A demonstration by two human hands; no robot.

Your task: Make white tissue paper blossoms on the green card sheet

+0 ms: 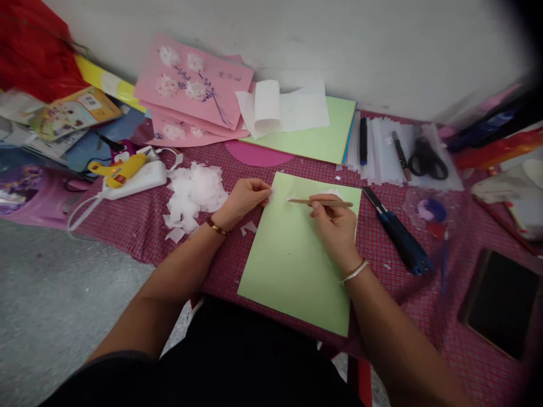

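A light green sheet of paper (pixel 292 271) lies at a slant on the table before me. My right hand (pixel 337 226) is closed round a thin wooden stick (pixel 303 202), held like a pen. The stick's left tip meets a small pale, wet-looking spot (pixel 289 200) near the sheet's top left. At the sheet's left edge, my left hand (pixel 250 195) has its thumb and fingers pinched together; a bit of white shows at the fingertips, too small to name. Left of that hand is a heap of torn white paper pieces (pixel 197 189).
Pink cards (pixel 199 85) with white flowers lie at the back, beside a curled white paper strip (pixel 267 107). A yellow glue gun (pixel 121 169) rests on a white power strip (pixel 144 181). Rightward are a utility knife (pixel 396 234), black scissors (pixel 427 158) and a dark tablet (pixel 503 302).
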